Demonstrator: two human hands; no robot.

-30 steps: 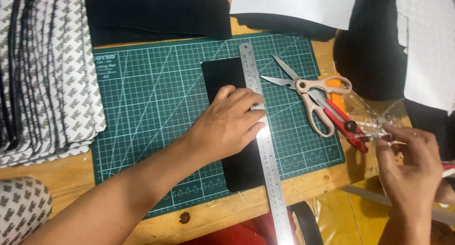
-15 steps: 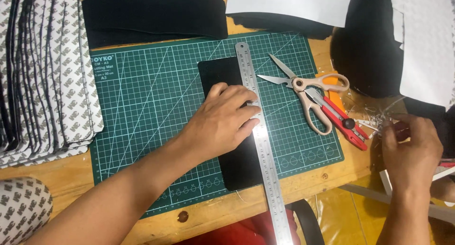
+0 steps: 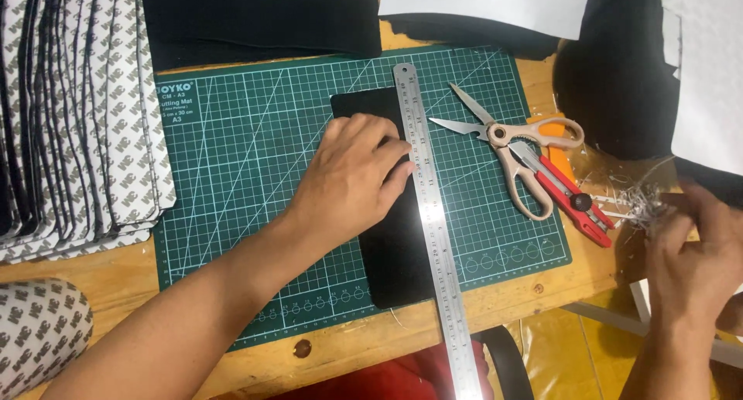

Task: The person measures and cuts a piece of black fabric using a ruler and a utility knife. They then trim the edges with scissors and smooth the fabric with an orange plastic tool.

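My left hand (image 3: 352, 179) lies flat, palm down, on a black rectangular sheet (image 3: 398, 261) on the green cutting mat (image 3: 232, 160). Its fingertips rest against a long steel ruler (image 3: 433, 237) that lies along the sheet's right edge and reaches past the table's front. My right hand (image 3: 693, 253) is at the far right edge of the wooden table, blurred by motion. Its curled fingers are on a crumpled piece of clear plastic (image 3: 638, 203), just right of the red utility knife (image 3: 569, 195).
Beige-handled scissors (image 3: 503, 145) lie open on the mat's right side over an orange tool (image 3: 553, 148). Stacked patterned backing sheets (image 3: 77, 114) fill the left. Black material (image 3: 263, 21) and white paper (image 3: 487, 5) lie at the back, and a patterned roll (image 3: 39, 330) at the front left.
My right hand has dropped lower and closer to the table's right edge with the clear plastic. My left hand stays pressed on the black sheet beside the ruler.
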